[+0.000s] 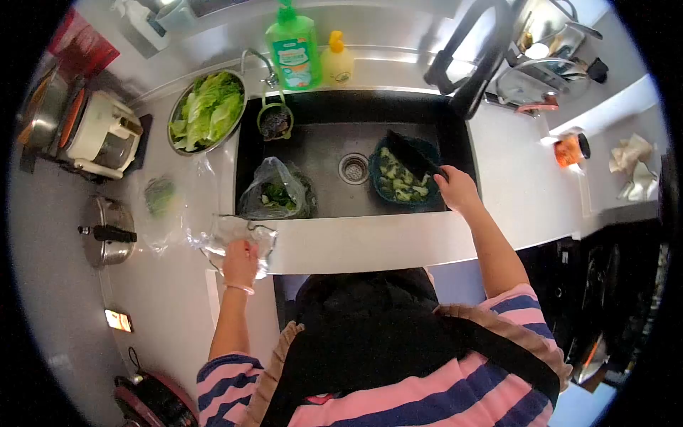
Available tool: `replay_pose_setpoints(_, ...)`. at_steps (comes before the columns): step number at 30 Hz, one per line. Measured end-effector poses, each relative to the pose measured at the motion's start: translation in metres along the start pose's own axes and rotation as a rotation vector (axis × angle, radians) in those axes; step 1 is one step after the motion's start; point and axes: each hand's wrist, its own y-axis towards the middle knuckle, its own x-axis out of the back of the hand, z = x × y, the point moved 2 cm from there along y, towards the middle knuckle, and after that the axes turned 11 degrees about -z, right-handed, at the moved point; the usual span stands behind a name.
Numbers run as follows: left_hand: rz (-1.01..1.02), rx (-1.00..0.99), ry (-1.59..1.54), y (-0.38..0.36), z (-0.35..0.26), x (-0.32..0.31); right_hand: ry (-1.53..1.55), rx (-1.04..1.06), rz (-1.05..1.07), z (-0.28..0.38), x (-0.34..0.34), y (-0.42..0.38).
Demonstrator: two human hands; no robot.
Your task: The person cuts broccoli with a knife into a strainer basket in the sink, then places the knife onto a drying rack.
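My right hand (458, 189) grips the handle of a black kitchen knife (410, 154). Its broad dark blade tilts down over a dark teal basket (373, 186) in the sink. Pale green chopped vegetable pieces (400, 186) lie in that basket, partly behind the blade. At the counter's front edge, left of the sink, my left hand (241, 262) is closed on crumpled clear plastic (226, 229). Thin dark wire (265, 228) curves around this plastic; my fingertips are partly hidden. A clear bag of leafy greens (274, 188) sits in the sink's left part.
The dark sink (320, 203) has a round drain (353, 169) and a black faucet (473, 89). A bowl of lettuce (208, 114) stands left of it. A green soap bottle (293, 53) and yellow pump bottle (337, 62) stand behind. Far left is a pressure cooker (108, 231).
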Motion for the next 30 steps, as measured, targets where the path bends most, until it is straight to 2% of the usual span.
replay_pose_setpoints(1,0.076,0.018,-0.103,0.000,-0.014,-0.001,0.118,-0.045,0.027,0.003,0.006,-0.005)
replay_pose_setpoints(2,0.151,0.037,-0.202,-0.004,-0.033,-0.004,0.111,-0.054,0.020,0.008,0.016,-0.010)
replay_pose_setpoints(3,0.259,0.079,-0.315,-0.005,-0.064,0.002,0.257,-0.164,0.089,0.020,0.032,-0.020)
replay_pose_setpoints(4,0.301,-0.068,-0.212,-0.008,-0.086,-0.014,0.403,-0.276,0.155,0.026,0.040,-0.032)
replay_pose_setpoints(5,0.357,-0.101,-0.267,-0.007,-0.116,-0.022,0.376,-0.176,0.094,0.024,0.041,-0.036)
replay_pose_setpoints(7,0.495,-0.193,-0.403,-0.007,-0.175,-0.043,0.068,0.035,-0.037,0.026,0.050,-0.043)
replay_pose_setpoints(9,0.577,-0.271,-0.490,-0.013,-0.213,-0.069,-0.031,0.069,-0.030,0.031,0.065,-0.047)
replay_pose_setpoints(11,0.620,-0.311,-0.668,-0.008,-0.246,-0.086,0.087,0.184,-0.095,0.016,0.065,-0.048)
replay_pose_setpoints(12,0.670,-0.285,-0.563,-0.008,-0.253,-0.083,0.141,0.208,-0.144,0.000,0.052,-0.049)
replay_pose_setpoints(13,0.611,-0.440,-0.481,-0.005,-0.263,-0.069,0.188,0.239,-0.199,-0.009,0.044,-0.047)
replay_pose_setpoints(14,0.551,-0.588,-0.392,-0.006,-0.271,-0.058,0.050,0.140,-0.076,-0.010,0.047,-0.045)
replay_pose_setpoints(15,0.466,-0.749,-0.440,-0.010,-0.271,-0.058,-0.072,0.028,0.056,-0.012,0.049,-0.045)
replay_pose_setpoints(16,0.372,-0.903,-0.486,-0.014,-0.273,-0.060,-0.209,0.078,0.151,-0.013,0.057,-0.039)
replay_pose_setpoints(17,0.365,-0.946,-0.567,-0.018,-0.272,-0.070,-0.337,0.127,0.252,-0.013,0.064,-0.037)
replay_pose_setpoints(19,0.338,-1.019,-0.637,-0.016,-0.272,-0.081,-0.088,0.291,0.135,-0.027,0.082,-0.046)
replay_pose_setpoints(21,0.249,-1.113,-0.631,-0.022,-0.276,-0.082,-0.059,0.323,0.047,-0.039,0.082,-0.050)
replay_pose_setpoints(23,0.271,-1.133,-0.584,-0.023,-0.287,-0.083,-0.396,0.432,0.191,-0.045,0.097,-0.033)
replay_pose_setpoints(24,0.301,-1.139,-0.534,-0.020,-0.292,-0.083,-0.397,0.433,0.166,-0.050,0.112,-0.024)
replay_pose_setpoints(25,0.289,-1.159,-0.525,-0.018,-0.295,-0.079,-0.460,0.542,0.139,-0.055,0.129,-0.021)
replay_pose_setpoints(26,0.238,-1.136,-0.481,-0.020,-0.296,-0.073,-0.526,0.652,0.121,-0.061,0.148,-0.021)
replay_pose_setpoints(27,0.183,-1.106,-0.449,-0.023,-0.300,-0.072,-0.515,0.793,-0.079,-0.066,0.180,-0.019)
replay_pose_setpoints(30,0.186,-1.044,-0.477,-0.024,-0.302,-0.078,-0.642,0.781,-0.235,-0.041,0.308,-0.020)
